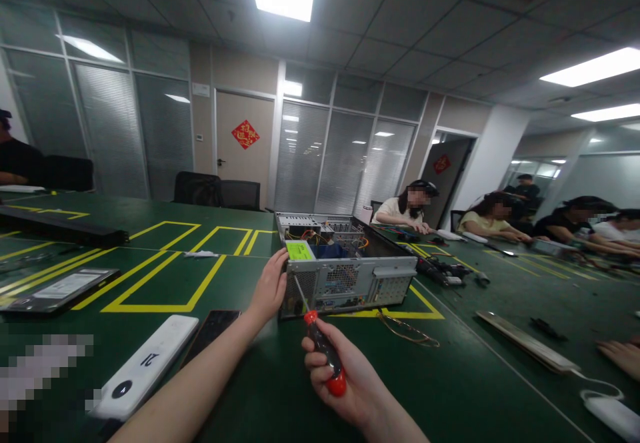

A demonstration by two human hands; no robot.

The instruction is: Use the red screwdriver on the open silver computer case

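Observation:
In the middle of the table lies an opened computer case (370,283), its rear panel facing me and wires showing inside. A power supply with a yellow-green label (299,251) sits in its near left corner. My left hand (270,288) rests against the left side of that corner, fingers stretched along it. My right hand (345,370) is wrapped round the red and black handle of a screwdriver (325,350). The shaft points up at the rear panel near the power supply; whether the tip touches a screw is too small to tell.
A white device marked 21 (147,363) and a dark phone-like slab (213,330) lie left of my forearm. A hard drive (63,290) is further left. Black cables (445,270) lie right of the case. Co-workers (407,206) sit along the right. Yellow tape marks the green table (240,223).

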